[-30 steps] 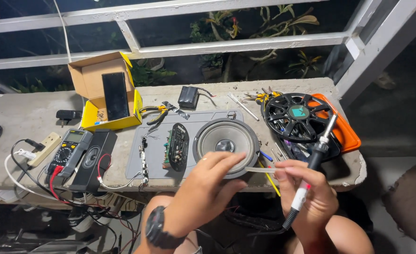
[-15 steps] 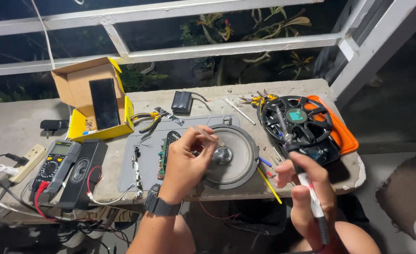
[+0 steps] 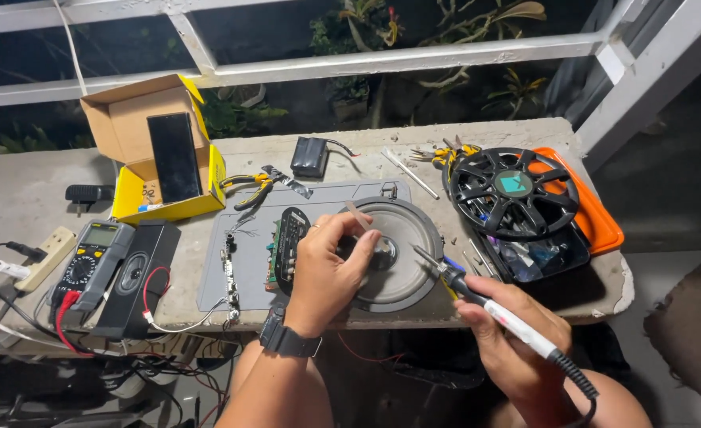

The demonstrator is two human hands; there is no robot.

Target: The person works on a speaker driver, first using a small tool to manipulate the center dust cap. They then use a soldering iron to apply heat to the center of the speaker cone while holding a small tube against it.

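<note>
A person's left hand (image 3: 331, 269) pinches a thin strip over the round speaker (image 3: 394, 254) lying on a grey mat (image 3: 243, 269), while the right hand (image 3: 513, 341) grips a soldering iron (image 3: 485, 305), tip at the cone.

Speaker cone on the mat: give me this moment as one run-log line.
left hand: on speaker cone, pinching thin strip | right hand: holds soldering iron, tip near cone centre | grey mat: underneath

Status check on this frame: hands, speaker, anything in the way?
Left hand pinching small strip over speaker. Right hand gripping soldering iron, tip at cone edge. Circuit board beside left hand.
</note>
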